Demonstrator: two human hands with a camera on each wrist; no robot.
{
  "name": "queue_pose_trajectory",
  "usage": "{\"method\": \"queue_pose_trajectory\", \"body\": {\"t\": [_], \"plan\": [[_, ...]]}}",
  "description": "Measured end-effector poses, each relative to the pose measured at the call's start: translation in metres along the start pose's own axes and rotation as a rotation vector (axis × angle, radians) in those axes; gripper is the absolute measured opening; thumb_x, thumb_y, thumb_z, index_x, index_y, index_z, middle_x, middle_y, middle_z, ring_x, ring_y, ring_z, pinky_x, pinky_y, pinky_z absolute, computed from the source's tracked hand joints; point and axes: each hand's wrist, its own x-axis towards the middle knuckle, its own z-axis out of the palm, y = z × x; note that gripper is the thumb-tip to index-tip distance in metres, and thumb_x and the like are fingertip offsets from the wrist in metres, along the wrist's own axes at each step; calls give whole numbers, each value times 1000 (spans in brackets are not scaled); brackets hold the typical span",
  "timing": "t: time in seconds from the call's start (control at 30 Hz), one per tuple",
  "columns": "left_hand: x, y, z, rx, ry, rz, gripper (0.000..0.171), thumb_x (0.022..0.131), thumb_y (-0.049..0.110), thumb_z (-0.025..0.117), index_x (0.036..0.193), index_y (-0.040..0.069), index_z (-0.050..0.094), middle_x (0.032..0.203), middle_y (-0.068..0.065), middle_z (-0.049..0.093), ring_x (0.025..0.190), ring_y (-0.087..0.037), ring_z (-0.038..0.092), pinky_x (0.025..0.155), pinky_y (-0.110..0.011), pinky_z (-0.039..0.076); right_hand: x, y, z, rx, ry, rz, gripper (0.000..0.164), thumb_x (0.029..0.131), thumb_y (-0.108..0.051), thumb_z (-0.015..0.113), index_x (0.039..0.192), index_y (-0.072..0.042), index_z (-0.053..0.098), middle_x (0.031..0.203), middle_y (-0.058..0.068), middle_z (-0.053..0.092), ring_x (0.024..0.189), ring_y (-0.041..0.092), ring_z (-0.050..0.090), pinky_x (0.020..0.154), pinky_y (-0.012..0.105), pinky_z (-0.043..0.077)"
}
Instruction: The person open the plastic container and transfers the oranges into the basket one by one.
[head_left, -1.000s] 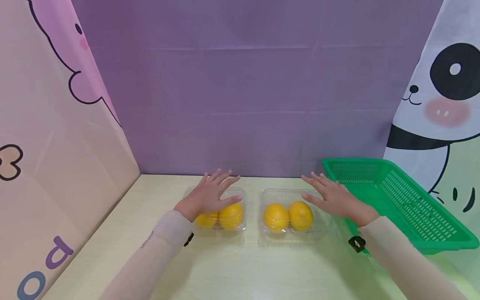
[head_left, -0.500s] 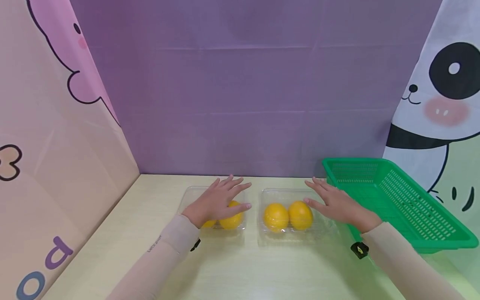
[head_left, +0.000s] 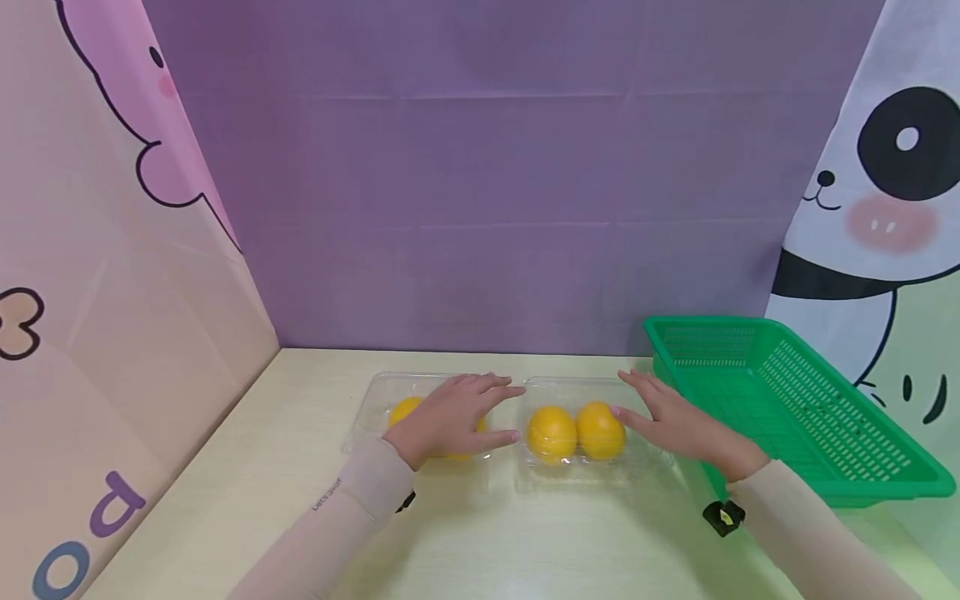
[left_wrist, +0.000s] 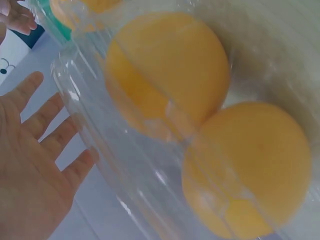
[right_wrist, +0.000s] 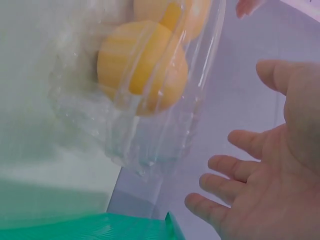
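Two clear plastic boxes lie side by side on the table, each with two round yellow-orange fruits inside. Over the left box (head_left: 372, 417) hovers my left hand (head_left: 448, 419), fingers stretched out and thumb toward the right box (head_left: 543, 392); it hides much of that box's fruits (head_left: 405, 410). My right hand (head_left: 678, 429) is spread at the right end of the right box, its thumb overlapping the nearer fruit (head_left: 602, 432) in the head view. In the left wrist view, fingertips come right up to the box's ridged edge (left_wrist: 75, 90). In the right wrist view, the palm (right_wrist: 285, 185) holds nothing.
A green perforated plastic basket (head_left: 885, 437) stands at the right, close beside the right hand and forearm. A purple cloth backdrop (head_left: 480, 208) rises behind the table (head_left: 525, 542). Printed panels (head_left: 135, 333) stand at both sides.
The left hand has moved right and a little nearer across the left box, uncovering its left fruit. The right hand has drawn slightly nearer and to the right. Boxes and basket have stayed put.
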Motion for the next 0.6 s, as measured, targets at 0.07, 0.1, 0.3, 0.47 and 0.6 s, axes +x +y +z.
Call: {"method": "queue_pose_trajectory", "body": {"t": [0.07, 0.1, 0.3, 0.47, 0.6], "plan": [[2, 3, 2, 9, -2, 16, 66, 96, 63, 51, 152, 28, 45, 153, -2, 45, 142, -23, 39, 118, -47, 26, -2, 0, 1, 7, 6, -7, 71, 103, -41, 54, 152, 6, 31, 155, 33, 25, 139, 54, 28, 107, 69, 30], [2, 4, 3, 12, -3, 26, 65, 96, 62, 51, 151, 27, 46, 153, -3, 45, 141, -23, 39, 118, -47, 27, -3, 0, 1, 13, 7, -7, 72, 103, -41, 53, 152, 7, 31, 155, 33, 26, 139, 54, 28, 108, 68, 30], [5, 10, 10, 16, 2, 92, 61, 96, 57, 55, 148, 26, 49, 152, -4, 46, 140, -21, 41, 117, -48, 28, -8, 4, 5, 38, 15, -4, 73, 104, -41, 52, 151, 9, 29, 154, 34, 27, 139, 53, 29, 109, 67, 29], [5, 14, 13, 18, 13, 116, 61, 96, 57, 56, 147, 26, 50, 152, -4, 46, 140, -21, 42, 116, -46, 29, -11, 6, 8, 41, 29, 1, 74, 104, -42, 52, 152, 9, 28, 154, 34, 28, 140, 53, 28, 109, 68, 29], [6, 18, 14, 23, 11, 119, 60, 96, 56, 57, 147, 25, 51, 152, -3, 46, 139, -21, 43, 116, -45, 31, -13, 7, 10, 41, 34, -4, 74, 104, -41, 53, 151, 10, 28, 155, 34, 26, 140, 53, 27, 109, 68, 28]]}}
